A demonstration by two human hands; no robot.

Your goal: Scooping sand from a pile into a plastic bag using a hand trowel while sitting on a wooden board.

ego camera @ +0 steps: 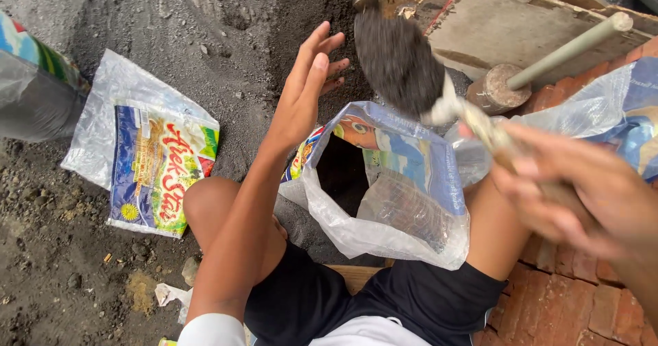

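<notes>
My right hand [582, 195] grips the wooden handle of a trowel [473, 116], blurred by motion. Its blade carries a heap of dark soil [397, 58] above an open clear plastic bag [391, 195] with blue and colourful print. The bag stands between my knees, its dark mouth [341, 171] facing up. My left hand [308, 85] is raised over the soil pile beyond the bag, fingers spread, holding nothing and touching nothing.
An empty printed plastic bag [147, 147] lies flat on the dirt at left. A filled bag [34, 85] stands at the far left edge. A wooden mallet [541, 65] rests on a board at top right. Red bricks [576, 298] lie under my right leg.
</notes>
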